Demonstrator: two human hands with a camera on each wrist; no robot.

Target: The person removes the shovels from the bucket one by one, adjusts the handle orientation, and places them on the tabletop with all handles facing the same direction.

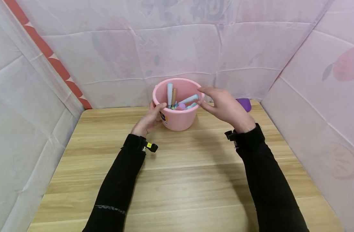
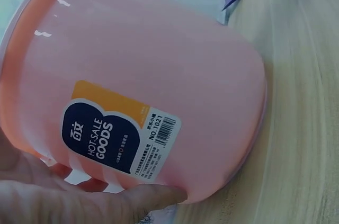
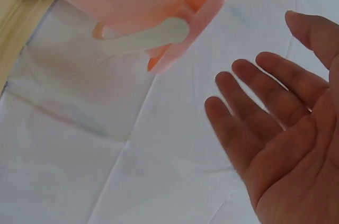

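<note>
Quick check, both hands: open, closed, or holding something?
Left hand: holds the pink bucket by its side, thumb over the rim.
Right hand: open, fingers relaxed, beside the bucket's rim, holding nothing.

wooden table (image 1: 177,180), pale planks | purple object (image 1: 244,103) at far right edge, near wall | pink-white printed sheeting (image 1: 171,42) on 3 sides | orange strip (image 1: 49,54) left

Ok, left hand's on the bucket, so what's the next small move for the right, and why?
Probably lower the right hand into the pink bucket and pinch the nearest blue pen. The hand is open beside the rim, while the left hand steadies the bucket's side.
</note>
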